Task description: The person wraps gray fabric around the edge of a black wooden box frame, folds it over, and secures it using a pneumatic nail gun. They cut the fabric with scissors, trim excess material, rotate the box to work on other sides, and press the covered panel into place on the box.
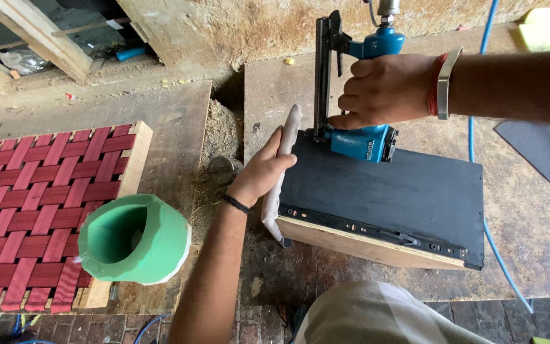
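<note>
The blue pneumatic stapler (358,95) stood nose-down on the far left corner of the black-covered box (402,191), long axis upright. The right hand (383,89) had its fingers wrapped around its grip. Just left, the left hand (265,169) pressed grey padding (284,159) against the box's end, fingers together.

We're looking down into an upholstery or furniture workshop, and a rough one. The worn, stained plywood desk (529,223) is scuffed all over, sawdust is heaped in the gap beside it, and timber offcuts (33,32) lean at the top left. A wooden seat frame woven with red webbing straps (33,204) lies on the left board. A blue pneumatic staple gun (364,89) on a blue air hose (479,146) sits over a black-painted wooden box (389,191), beside a green foam roll (135,239).
</note>
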The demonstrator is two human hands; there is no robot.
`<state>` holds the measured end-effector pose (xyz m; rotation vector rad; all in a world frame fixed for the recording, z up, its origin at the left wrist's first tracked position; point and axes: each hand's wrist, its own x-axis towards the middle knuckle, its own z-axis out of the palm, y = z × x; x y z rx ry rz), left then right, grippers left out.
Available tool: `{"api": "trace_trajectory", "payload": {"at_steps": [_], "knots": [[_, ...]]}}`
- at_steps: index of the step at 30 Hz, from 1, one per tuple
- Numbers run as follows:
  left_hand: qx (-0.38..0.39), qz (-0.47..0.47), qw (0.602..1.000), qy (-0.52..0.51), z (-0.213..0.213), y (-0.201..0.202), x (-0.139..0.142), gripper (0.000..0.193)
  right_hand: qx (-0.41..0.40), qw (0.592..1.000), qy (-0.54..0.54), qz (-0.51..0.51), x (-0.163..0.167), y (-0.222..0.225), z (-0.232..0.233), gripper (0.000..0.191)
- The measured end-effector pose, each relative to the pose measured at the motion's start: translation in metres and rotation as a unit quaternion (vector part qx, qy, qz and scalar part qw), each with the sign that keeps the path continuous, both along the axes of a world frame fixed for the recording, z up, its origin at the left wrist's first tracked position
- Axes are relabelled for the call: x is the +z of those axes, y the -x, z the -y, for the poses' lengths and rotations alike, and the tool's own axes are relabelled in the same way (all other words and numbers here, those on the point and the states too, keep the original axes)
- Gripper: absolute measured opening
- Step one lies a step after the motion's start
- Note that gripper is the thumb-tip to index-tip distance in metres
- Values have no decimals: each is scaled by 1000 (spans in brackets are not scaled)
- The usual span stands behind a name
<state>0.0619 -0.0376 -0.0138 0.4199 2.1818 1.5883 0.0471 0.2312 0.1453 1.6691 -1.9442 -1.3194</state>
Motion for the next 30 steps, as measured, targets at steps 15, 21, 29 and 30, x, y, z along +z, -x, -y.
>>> {"api": "trace_trajectory", "payload": {"at_steps": [15, 21, 29, 30], "knots": [[21, -108, 992, 63, -7, 12, -9, 92, 53, 997, 46, -7, -14, 35, -5, 60], [32, -75, 993, 84, -9, 10, -6, 93, 61, 997, 50, -16, -19, 44, -5, 63], [42, -43, 994, 89, -9, 8, -3, 94, 87, 992, 57, -66, -28, 51, -8, 36], [45, -31, 994, 97, -8, 7, -3, 93, 86, 992, 59, -70, -30, 50, -9, 35]]}}
